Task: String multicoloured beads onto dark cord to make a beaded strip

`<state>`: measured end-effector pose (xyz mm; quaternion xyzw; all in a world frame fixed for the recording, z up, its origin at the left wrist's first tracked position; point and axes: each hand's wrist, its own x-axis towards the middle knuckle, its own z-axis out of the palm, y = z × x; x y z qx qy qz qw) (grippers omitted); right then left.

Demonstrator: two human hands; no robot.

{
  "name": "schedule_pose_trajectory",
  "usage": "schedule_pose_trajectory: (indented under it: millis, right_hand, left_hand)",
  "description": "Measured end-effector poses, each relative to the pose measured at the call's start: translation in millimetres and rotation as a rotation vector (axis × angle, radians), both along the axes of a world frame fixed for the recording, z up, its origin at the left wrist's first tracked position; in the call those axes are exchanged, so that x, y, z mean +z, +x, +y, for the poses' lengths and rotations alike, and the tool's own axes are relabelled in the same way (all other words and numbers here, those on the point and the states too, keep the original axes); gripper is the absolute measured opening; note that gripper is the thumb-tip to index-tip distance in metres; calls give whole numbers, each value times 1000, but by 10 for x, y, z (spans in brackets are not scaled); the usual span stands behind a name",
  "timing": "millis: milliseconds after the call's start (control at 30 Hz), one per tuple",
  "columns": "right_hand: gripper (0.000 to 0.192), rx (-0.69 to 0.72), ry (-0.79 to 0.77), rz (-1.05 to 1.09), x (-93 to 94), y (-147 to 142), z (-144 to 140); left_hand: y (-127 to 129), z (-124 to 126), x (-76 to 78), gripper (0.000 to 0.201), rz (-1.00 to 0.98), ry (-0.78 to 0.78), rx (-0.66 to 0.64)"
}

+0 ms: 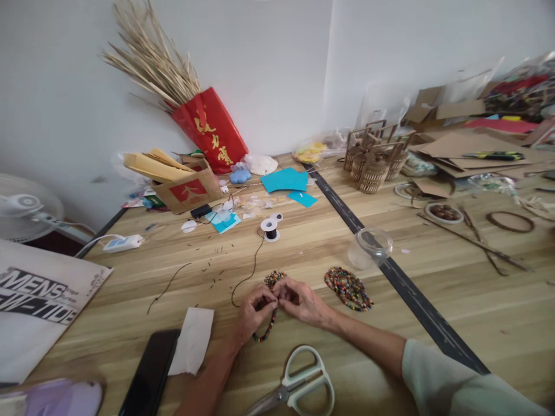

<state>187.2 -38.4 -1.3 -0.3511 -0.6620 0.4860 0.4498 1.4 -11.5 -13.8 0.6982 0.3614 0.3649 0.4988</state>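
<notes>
Nearby "MENS" lettering on a bag (39, 294), both hands' grip pinches a beaded strand (265, 331).

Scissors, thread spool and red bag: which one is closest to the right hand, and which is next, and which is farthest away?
Measured from the right hand in the head view:
1. Scissors, on the table just in front of the person, nearest.
2. Thread spool, further up the table, slightly left.
3. Red bag, leaning against the back wall, far left, farthest.
</notes>
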Motion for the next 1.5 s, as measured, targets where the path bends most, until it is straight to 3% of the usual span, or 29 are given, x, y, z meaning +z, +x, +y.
schedule_pose_trajectory:
  millis: [467,600,800,1133,1500]
  right_hand:
    - [30,109,-163,208,-117,-61,28]
    - [29,81,-205,227,-116,-75,29]
    - [13,46,-241,117,-163,-80,41]
    - [26,97,-387,185,-97,-95,17]
    - [26,97,-406,172,-151,-134,-11]
  left_hand:
    - [30,-13,141,23,-101,-110,-40]
    - [30,-29,159,26,-93,-58,-35]
    - [19,-67,193,23,-23,58,-12]
    - [-21,-84,276,22,-37,33,8]
    - [-107,-40,404,14,196,162,-26]
